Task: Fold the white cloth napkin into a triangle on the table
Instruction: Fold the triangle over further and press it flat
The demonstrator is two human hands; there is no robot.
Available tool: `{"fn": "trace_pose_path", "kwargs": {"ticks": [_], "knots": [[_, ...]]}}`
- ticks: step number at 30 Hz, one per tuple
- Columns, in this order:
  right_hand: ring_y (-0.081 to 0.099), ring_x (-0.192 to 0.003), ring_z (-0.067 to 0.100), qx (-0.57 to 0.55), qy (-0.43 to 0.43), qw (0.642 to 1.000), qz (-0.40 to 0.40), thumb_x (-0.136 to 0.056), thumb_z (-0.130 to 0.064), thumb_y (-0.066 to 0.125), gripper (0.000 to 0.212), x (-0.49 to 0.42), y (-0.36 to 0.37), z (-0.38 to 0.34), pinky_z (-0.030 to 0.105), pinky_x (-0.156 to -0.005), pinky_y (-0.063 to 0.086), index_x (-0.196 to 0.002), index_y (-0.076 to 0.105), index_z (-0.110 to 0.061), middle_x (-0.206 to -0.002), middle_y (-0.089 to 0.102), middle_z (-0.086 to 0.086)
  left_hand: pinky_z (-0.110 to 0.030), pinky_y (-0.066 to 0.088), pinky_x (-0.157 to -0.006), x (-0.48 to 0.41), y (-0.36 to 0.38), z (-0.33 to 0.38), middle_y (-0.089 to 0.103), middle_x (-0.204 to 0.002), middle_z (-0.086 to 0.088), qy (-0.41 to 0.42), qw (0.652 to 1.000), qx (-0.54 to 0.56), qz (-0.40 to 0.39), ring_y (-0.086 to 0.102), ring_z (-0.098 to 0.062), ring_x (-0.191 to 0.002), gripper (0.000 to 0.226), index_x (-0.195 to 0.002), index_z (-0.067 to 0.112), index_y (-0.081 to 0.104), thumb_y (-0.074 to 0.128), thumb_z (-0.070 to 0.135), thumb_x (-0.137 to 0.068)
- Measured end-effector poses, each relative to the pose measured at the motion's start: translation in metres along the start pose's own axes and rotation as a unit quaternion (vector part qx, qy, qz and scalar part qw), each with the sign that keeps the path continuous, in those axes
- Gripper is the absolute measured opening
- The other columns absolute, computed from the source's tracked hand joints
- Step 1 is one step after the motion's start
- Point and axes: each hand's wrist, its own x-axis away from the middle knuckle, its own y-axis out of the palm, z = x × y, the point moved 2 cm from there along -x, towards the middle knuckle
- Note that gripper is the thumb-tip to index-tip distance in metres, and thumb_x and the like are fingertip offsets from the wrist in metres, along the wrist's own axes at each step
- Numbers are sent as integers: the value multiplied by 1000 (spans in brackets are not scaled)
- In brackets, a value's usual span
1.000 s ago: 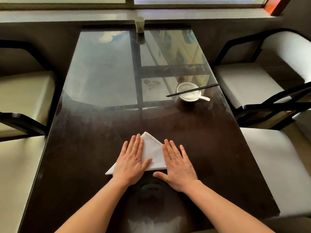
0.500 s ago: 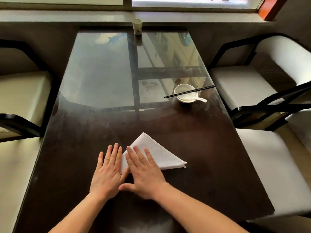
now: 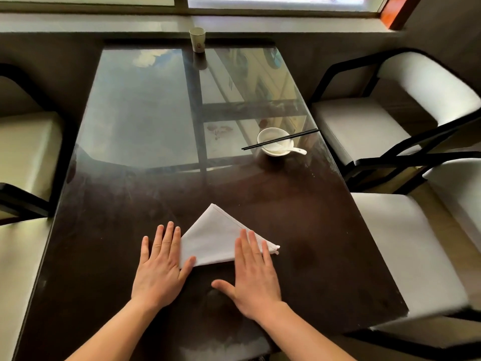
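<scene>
The left hand (image 3: 161, 267) lies flat with its fingers straight. Its grip is open and holds nothing, and the thumb side presses the left corner of the white napkin (image 3: 213, 241). The napkin lies as a folded triangle on the near part of the tabletop (image 3: 325, 243), apex pointing away. The right hand (image 3: 253, 272) is likewise flat and empty, fingertips on the napkin's right corner.

The likely risk is that cloth slides on the glossy surface, so uneven pressure from 1 palm could skew the layers or let the fold spring open.

A paper cup (image 3: 197, 39) stands at the far edge. Right of centre sits a bowl (image 3: 274, 144) with chopsticks (image 3: 281, 139) and a spoon (image 3: 298, 151). Pale chairs (image 3: 364, 126) flank the tabletop below a window (image 3: 260, 3).
</scene>
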Motion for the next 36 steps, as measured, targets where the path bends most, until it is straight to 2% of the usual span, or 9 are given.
{"fn": "trace_pose_path", "kwargs": {"ticks": [2,4,10,13,18,23,27,30,36], "knots": [[-34,-147,24,20,-13,999,-26,-81,-88,-1,111,-6,2,3,52,-123,-10,-155,-14,-6,-161,-31,9,-48,-7,-123,0,1,0,-5,-166,-3,2,1000,5,4,-13,-21,-153,84,-157,15,3,4,71,-94],[-34,-147,24,20,8,999,-25,-82,-87,3,110,2,7,22,52,-122,-10,-154,-16,-7,-161,-32,8,-48,-6,-123,-1,0,1,-4,-166,-3,2,1000,7,7,-13,-21,-153,83,-157,15,2,5,71,-95],[-15,-153,28,-2,84,996,19,-86,-86,10,107,23,0,56,55,-122,2,-157,3,-7,-167,-11,10,-49,-9,-123,0,0,0,-8,-166,-2,-1,1000,11,-1,-16,-20,-152,83,-157,17,-1,3,71,-94],[-10,-154,28,-18,41,998,37,-88,-84,12,104,1,-10,42,55,-121,4,-157,5,-7,-168,-4,10,-50,-9,-123,-1,0,-1,-11,-166,-1,-4,1000,5,-2,-19,-20,-152,82,-156,19,-5,2,72,-94],[-26,-150,25,36,26,999,-21,-82,-87,-1,108,13,3,69,54,-121,-7,-158,-7,-10,-164,-26,5,-50,-7,-123,0,1,0,-8,-166,-1,-3,1000,4,0,-19,-20,-152,82,-157,18,-2,3,72,-94],[-8,-154,26,-12,-47,995,88,-87,-83,16,102,-24,-32,39,54,-122,1,-159,10,-11,-168,-3,4,-48,-12,-122,0,0,1,-10,-166,-3,-8,1000,0,3,-20,-23,-151,83,-157,18,-3,2,72,-94],[-23,-151,20,22,-153,988,22,-86,-81,9,99,-83,-39,-17,54,-123,-5,-159,-5,-16,-167,-18,-2,-48,-10,-122,-1,1,0,-13,-166,-4,-3,1000,0,1,-20,-23,-151,84,-157,18,-4,1,73,-93],[-28,-149,18,64,-191,979,-29,-86,-81,9,100,-93,-25,-12,55,-122,-4,-159,-9,-14,-166,-21,-1,-49,-6,-122,-1,1,0,-3,-166,-7,-2,1000,-3,10,-11,-26,-153,84,-157,16,5,7,72,-95],[-31,-148,18,48,-133,990,-12,-86,-84,9,99,-73,-15,39,53,-123,-5,-156,-18,-19,-164,-28,-5,-51,-5,-122,-1,3,-1,-3,-167,-5,-7,1000,-3,5,-13,-25,-153,80,-158,20,4,13,70,-97]]}}
